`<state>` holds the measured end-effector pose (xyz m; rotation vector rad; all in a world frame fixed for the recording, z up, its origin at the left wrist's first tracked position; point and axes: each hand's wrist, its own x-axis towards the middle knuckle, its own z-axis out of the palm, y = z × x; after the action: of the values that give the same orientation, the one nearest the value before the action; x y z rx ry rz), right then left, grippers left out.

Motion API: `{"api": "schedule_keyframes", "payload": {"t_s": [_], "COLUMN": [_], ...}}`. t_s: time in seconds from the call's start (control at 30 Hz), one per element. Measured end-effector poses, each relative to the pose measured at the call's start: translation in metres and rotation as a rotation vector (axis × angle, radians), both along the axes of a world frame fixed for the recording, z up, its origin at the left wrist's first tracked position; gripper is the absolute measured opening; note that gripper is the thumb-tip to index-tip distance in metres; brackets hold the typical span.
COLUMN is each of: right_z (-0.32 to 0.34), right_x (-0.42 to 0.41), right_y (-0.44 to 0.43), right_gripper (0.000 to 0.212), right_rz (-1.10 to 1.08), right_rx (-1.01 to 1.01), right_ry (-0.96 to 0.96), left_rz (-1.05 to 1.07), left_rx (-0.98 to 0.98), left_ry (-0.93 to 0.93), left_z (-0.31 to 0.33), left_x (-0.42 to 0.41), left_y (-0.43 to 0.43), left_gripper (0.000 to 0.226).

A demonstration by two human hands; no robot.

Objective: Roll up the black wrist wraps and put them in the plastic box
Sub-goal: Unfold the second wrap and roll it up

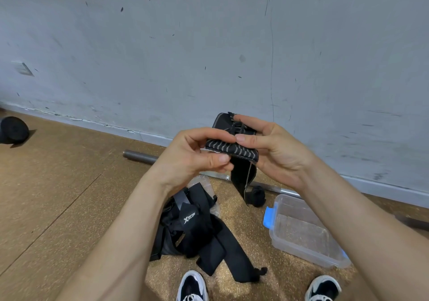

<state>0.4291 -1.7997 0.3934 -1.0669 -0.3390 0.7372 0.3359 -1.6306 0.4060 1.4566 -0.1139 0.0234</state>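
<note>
I hold a black wrist wrap (234,150) with grey wavy stripes at chest height, partly rolled, its loose tail hanging down toward the floor. My left hand (197,152) pinches its left end between thumb and fingers. My right hand (267,145) grips the right end, thumb on top. More black wraps (209,242) lie in a heap on the floor below. A small rolled black wrap (255,195) sits by the bar. The clear plastic box (306,231) with blue clips stands on the floor at right, with no wraps inside.
A steel barbell (141,155) lies along the grey wall. A black weight plate (14,130) rests at far left. A clear plastic lid (206,184) lies under the heap of wraps. My two shoes (192,286) show at the bottom edge on the cork floor.
</note>
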Motion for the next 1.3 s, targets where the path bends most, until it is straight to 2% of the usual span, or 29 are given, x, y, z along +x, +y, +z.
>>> {"api": "schedule_keyframes", "payload": {"t_s": [0.1,0.23,0.33,0.4,0.53,0.63,0.77,1.0,1.2,1.3], "right_z": [-0.001,-0.001,-0.004,-0.005,-0.004,-0.003,-0.002,-0.001,-0.001,-0.003], "right_x": [-0.003,-0.005,-0.002,-0.001,-0.003,-0.002,-0.001,-0.001,-0.002,-0.004], "right_y": [0.001,0.004,0.007,0.009,0.011,0.009,0.008,0.003,-0.003,-0.001], "right_gripper": [0.072,0.079,0.091,0.094,0.093,0.087,0.085,0.080,0.093,0.093], "right_rz": [0.016,-0.046,-0.185,-0.252,-0.293,-0.313,-0.295,-0.163,-0.019,-0.023], "right_rx": [-0.015,-0.075,-0.218,-0.317,-0.368,-0.346,-0.289,-0.147,-0.195,-0.240], "right_ry": [0.006,-0.063,-0.260,-0.399,-0.499,-0.478,-0.397,-0.202,-0.227,-0.289], "left_rz": [-0.029,0.054,0.154,0.223,0.320,0.355,0.407,0.392,0.313,0.310], "left_rx": [0.041,0.086,0.206,0.259,0.270,0.248,0.212,0.189,0.124,0.124], "left_ry": [0.028,0.044,0.041,0.053,0.067,0.069,0.068,0.043,0.091,0.096], "left_z": [0.003,0.000,-0.006,-0.010,-0.012,-0.011,-0.010,-0.013,-0.014,-0.014], "left_x": [-0.001,0.001,0.005,0.007,0.008,0.008,0.011,0.013,0.013,0.015], "left_y": [-0.001,0.001,0.002,-0.001,-0.008,-0.012,-0.020,-0.022,-0.025,-0.026], "left_gripper": [0.026,0.015,0.010,0.014,0.013,0.007,0.011,0.039,0.035,0.032]}}
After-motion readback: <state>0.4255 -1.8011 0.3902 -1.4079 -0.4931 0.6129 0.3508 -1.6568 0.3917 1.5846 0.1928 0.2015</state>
